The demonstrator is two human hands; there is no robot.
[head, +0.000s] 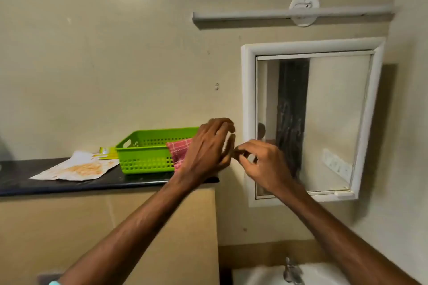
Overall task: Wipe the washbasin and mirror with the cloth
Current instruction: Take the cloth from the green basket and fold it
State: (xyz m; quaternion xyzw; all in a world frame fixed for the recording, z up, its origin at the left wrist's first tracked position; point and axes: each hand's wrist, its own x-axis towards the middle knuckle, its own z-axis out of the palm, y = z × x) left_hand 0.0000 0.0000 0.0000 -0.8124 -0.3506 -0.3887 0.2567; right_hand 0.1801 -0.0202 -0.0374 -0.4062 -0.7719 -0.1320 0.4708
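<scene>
Beige wall, black counter point(20, 179). The red checked cloth point(179, 151) hangs over the green basket point(143, 155), just behind your left hand point(206, 148) — fingers loose, holding nothing. Gather a full fold before reaching for the mirror point(328, 111). Your right hand point(261, 164) is curled; whether it pinches anything is unclear — the washbasin point(261, 275) is cut off below.

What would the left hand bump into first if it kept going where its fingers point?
The left hand would probably meet the beige painted wall just left of the white-framed rectangular mirror, though depth is unclear.
</scene>
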